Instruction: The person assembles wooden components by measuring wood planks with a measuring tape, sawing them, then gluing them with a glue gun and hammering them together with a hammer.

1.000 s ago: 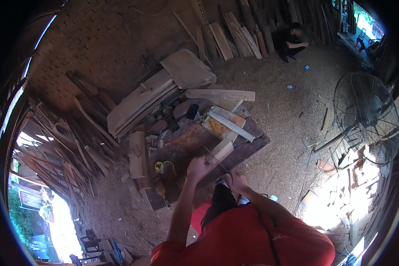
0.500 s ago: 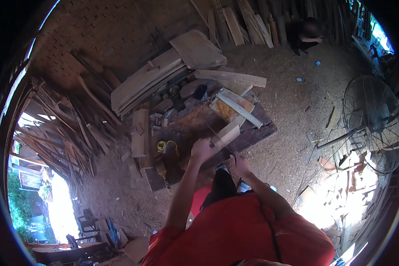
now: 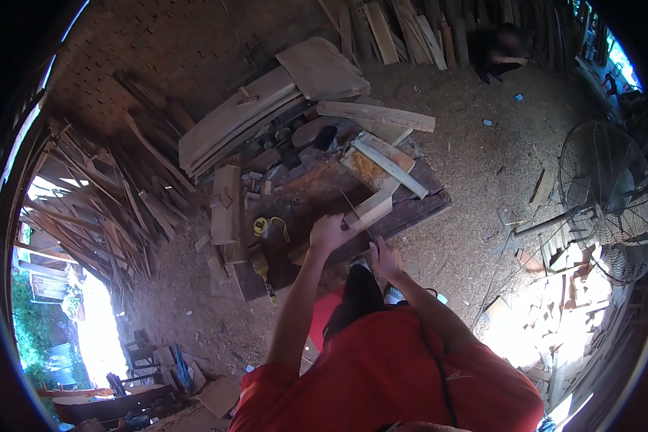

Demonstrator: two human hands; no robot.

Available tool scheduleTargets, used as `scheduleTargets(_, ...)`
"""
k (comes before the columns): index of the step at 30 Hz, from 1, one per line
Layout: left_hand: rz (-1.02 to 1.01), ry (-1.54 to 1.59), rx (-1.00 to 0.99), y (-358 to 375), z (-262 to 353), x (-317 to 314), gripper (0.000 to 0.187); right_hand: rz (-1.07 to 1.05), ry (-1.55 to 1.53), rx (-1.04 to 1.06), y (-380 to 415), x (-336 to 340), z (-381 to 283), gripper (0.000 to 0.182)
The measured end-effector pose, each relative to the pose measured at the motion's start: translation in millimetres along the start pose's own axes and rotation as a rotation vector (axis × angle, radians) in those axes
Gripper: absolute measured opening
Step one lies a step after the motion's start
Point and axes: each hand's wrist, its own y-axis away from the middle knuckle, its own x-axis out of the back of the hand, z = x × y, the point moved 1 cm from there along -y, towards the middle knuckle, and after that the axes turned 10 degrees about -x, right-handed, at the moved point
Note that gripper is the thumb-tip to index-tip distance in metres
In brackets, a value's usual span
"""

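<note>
At the near edge of a low dark workbench (image 3: 315,212), my left hand (image 3: 329,234) is closed on the near end of a pale wood piece (image 3: 373,209). To its right, my right hand (image 3: 387,259) is closed round the handle of a thin saw-like tool (image 3: 358,217), whose blade crosses the wood beside my left fingers. The handle is mostly hidden by my hand. Left of my left hand lies a yellow tape measure (image 3: 261,226), with a brush-like tool (image 3: 263,272) below it.
Boards (image 3: 245,119) are stacked at the bench's far side. A pale strip (image 3: 390,168) lies across a block at the right. A large caged fan (image 3: 605,187) stands right. Another person (image 3: 502,54) crouches at the back near leaning planks (image 3: 381,32). Scrap wood lies left.
My right hand has moved slightly up and left along with the tool. My left hand remains on the wood, and the view has shifted a little.
</note>
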Motion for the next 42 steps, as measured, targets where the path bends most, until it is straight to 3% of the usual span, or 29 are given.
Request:
scheduleTargets(3, 0.034, 0.016, 0.011, -3, -3, -1, 0.058, 0.127, -0.025, 0.205, 16, -9, 46, 0.027)
scheduleTargets(6, 0.04, 0.017, 0.005, 1, -1, 1, 0.058, 0.151, -0.037, 0.087, 7, 6, 40, 0.025)
scheduleTargets(9, 0.039, 0.011, -0.013, 1, -1, 0, 0.058, 0.212, -0.184, 0.139, -3, 38, -4, 0.023)
scheduleTargets(12, 0.031, -0.048, -0.006, 2, 1, -3, 0.059, 0.144, -0.334, 0.049, -9, 68, -21, 0.021)
scheduleTargets(16, 0.045, -0.062, -0.032, 5, 7, -9, 0.062, 0.092, -0.335, -0.077, -3, 104, -8, 0.021)
scheduleTargets(19, 0.073, -0.067, -0.037, 5, 8, -7, 0.066, 0.14, -0.071, -0.068, 15, 113, 23, 0.023)
scheduleTargets(25, 0.059, -0.047, -0.012, 6, 18, -5, 0.07, 0.263, -0.166, -0.056, 53, 109, 89, 0.025)
scheduleTargets(29, 0.005, -0.051, 0.032, -3, 15, -6, 0.069, 0.29, -0.195, -0.156, 74, 125, 104, 0.029)
scheduleTargets(32, 0.142, -0.011, 0.003, -7, 25, -4, 0.071, 0.313, -0.229, -0.209, 84, 127, 120, 0.032)
scheduleTargets(35, 0.018, -0.084, -0.07, -19, 43, 8, 0.08, 0.326, -0.249, -0.229, 89, 123, 129, 0.034)
scheduleTargets(38, 0.05, -0.062, -0.134, -43, 43, -13, 0.083, 0.33, -0.281, -0.26, 89, 120, 127, 0.034)
scheduleTargets(42, -0.043, -0.052, -0.082, -60, 55, -15, 0.08, 0.322, -0.249, -0.25, 87, 118, 132, 0.032)
